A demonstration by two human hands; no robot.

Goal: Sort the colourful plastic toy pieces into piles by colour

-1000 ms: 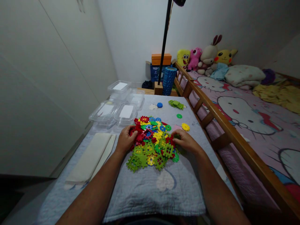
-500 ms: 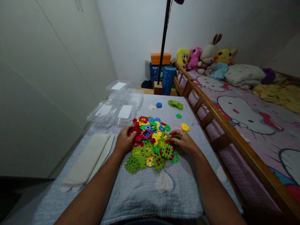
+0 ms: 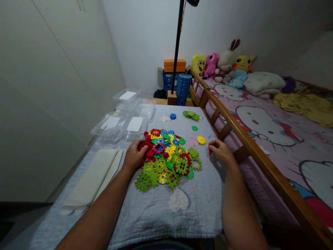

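A heap of plastic interlocking building pieces (image 3: 170, 151) in red, green, yellow and blue lies on the cloth-covered table (image 3: 166, 215). My left hand (image 3: 133, 155) is curled at the heap's left edge, its fingers closed around some red interlocking pieces (image 3: 148, 147). Off to the right of the heap, my right hand (image 3: 221, 152) pinches a small red piece (image 3: 210, 150) between thumb and fingers, just above the cloth. Nearest to it lies a yellow gear-shaped disc (image 3: 201, 140). Green square pieces (image 3: 160, 165) with window openings cover the heap's front.
Clear lidded plastic boxes (image 3: 134, 123) stand at the back left, with a folded cream cloth (image 3: 91, 177) nearer me. Farther back are a green stack (image 3: 191, 115), a green disc (image 3: 194, 128) and blue discs (image 3: 173, 116). A wooden bed rail (image 3: 229, 118) borders the right side.
My right hand has moved right, away from the heap, carrying a small red piece. Green pieces it covered now show. My left hand stays at the heap. The view has shifted slightly.
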